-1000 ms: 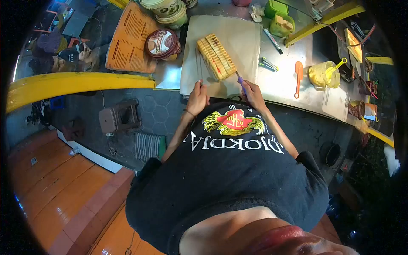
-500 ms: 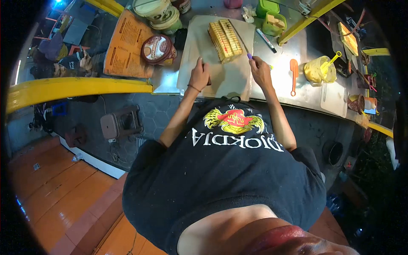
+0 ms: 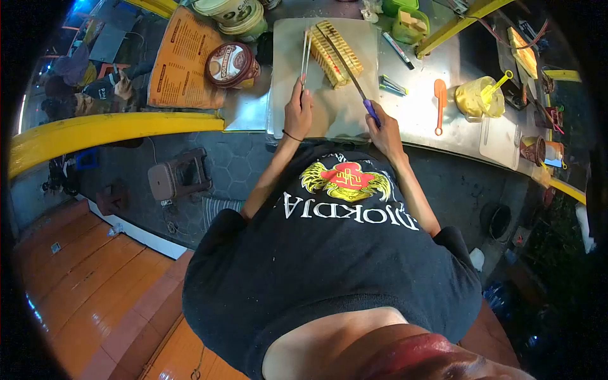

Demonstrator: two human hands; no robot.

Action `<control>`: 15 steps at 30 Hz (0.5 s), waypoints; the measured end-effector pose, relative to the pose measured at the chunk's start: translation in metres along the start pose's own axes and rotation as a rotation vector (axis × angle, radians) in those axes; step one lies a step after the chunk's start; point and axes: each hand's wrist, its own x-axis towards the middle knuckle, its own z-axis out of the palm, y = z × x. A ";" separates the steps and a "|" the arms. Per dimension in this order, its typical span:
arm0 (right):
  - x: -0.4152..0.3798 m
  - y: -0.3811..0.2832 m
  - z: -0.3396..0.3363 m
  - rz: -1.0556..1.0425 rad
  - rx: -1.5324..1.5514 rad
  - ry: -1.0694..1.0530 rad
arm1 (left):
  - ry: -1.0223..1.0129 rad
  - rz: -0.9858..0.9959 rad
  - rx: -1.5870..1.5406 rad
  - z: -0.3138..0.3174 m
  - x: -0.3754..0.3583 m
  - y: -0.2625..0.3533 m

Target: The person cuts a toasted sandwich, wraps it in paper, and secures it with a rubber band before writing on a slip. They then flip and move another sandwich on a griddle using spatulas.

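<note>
On a pale cutting board (image 3: 288, 38) lies toasted bread (image 3: 332, 60) with ridged grill marks, standing as two long strips side by side. My left hand (image 3: 297, 113) grips slim metal tongs (image 3: 306, 60), which point away from me along the bread's left side. My right hand (image 3: 385, 132) is closed round the purple handle of a knife (image 3: 352, 81). Its blade runs up and left over the bread, along the line between the strips.
A brown-lidded tub (image 3: 231, 65), a menu sheet (image 3: 187, 63) and white buckets (image 3: 244, 19) stand left. To the right are a marker (image 3: 398, 50), an orange spatula (image 3: 439, 104), a tub of yellow spread (image 3: 472, 101) and a green container (image 3: 410, 28). A yellow post (image 3: 462, 28) rises beyond.
The right hand and knife have come nearer to me and slightly left. The tongs in the left hand now extend beside the bread. A small green object right of the board is uncovered.
</note>
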 end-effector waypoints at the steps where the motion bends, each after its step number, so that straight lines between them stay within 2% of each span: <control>1: -0.007 0.002 -0.008 -0.005 -0.020 -0.019 | 0.002 0.001 -0.005 -0.001 0.005 0.002; 4: -0.028 0.004 -0.028 0.024 -0.063 -0.064 | -0.078 0.123 0.138 -0.007 0.014 0.000; 6: -0.040 0.006 -0.037 0.060 -0.095 -0.087 | -0.182 -0.023 0.197 -0.016 0.012 -0.008; 9: -0.043 0.024 -0.037 0.094 -0.023 -0.140 | -0.263 -0.126 0.267 -0.035 0.010 -0.011; 11: -0.033 0.021 -0.031 -0.077 0.024 -0.081 | -0.231 -0.033 0.247 -0.040 0.015 -0.023; 12: -0.027 0.013 -0.030 -0.038 0.017 -0.101 | -0.205 0.019 0.220 -0.042 0.009 -0.028; 15: 0.007 0.007 -0.003 -0.028 0.020 -0.107 | -0.262 -0.106 0.265 -0.053 0.009 -0.004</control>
